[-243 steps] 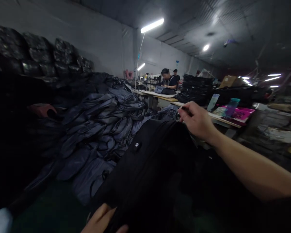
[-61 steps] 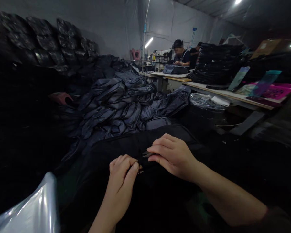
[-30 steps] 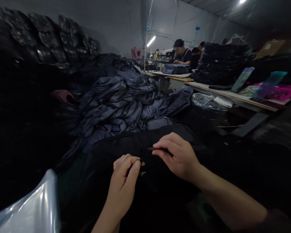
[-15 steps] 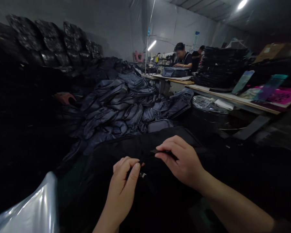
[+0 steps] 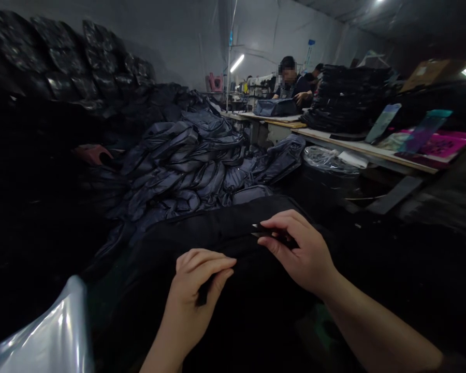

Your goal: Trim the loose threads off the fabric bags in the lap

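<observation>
A black fabric bag (image 5: 217, 223) lies in front of me, its lower part lost in darkness. Over it, my right hand (image 5: 305, 251) is closed around small thread snips (image 5: 257, 227), whose two pale blade tips stand slightly apart and point left. My left hand (image 5: 196, 285) is lower and to the left, thumb and fingertips pinched together above the dark fabric. Whatever lies between those fingertips is too dark to make out. A short gap separates the two hands.
Grey-blue bags (image 5: 202, 150) are heaped beyond the black one. Clear plastic (image 5: 50, 331) rises at lower left. A worktable (image 5: 373, 147) on the right carries a dark stack (image 5: 345, 98) and a pink basket (image 5: 446, 144). A person (image 5: 289, 83) works behind a bag at the far table.
The snips' blades have come apart, and my right hand is slightly further right. My left fingers have shifted right and straightened; the orange bit and metal piece beside them no longer show.
</observation>
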Tool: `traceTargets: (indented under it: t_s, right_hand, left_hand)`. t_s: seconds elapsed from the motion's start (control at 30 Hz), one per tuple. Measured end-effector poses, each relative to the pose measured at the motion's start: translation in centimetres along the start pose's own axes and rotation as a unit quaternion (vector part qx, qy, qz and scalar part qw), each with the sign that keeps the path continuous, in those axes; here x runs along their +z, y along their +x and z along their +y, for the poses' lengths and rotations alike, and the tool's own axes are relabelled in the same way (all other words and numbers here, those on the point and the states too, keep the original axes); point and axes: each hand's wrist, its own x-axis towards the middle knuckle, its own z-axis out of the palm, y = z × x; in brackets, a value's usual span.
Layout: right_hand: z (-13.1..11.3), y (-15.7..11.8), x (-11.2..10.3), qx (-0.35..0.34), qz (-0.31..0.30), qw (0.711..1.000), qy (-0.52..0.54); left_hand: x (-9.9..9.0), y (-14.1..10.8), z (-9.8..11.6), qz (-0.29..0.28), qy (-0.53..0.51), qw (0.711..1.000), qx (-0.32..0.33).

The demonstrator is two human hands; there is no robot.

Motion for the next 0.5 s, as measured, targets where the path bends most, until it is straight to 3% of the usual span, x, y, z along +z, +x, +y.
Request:
traceTargets:
  t_s: [0.17,0.33,0.5]
  right_hand:
    - [0.0,-0.7,-0.9,0.007,-0.038,0.999,-0.020]
    - [-0.6,-1.3,-0.9,-0.047,-0.120,0.991,-0.039]
    - [-1.1,-1.4,-0.1,-0.089,-0.130,0.983,-0.090]
  left_hand:
    - [0.9,-0.1,0.6,0.055,0.009,0.998,-0.038]
    - [1.2,-0.3,1.1,0.067,-0.013,0.992,-0.108]
    - [1.5,-0.3,1.4,0.084,-0.040,0.989,-0.116]
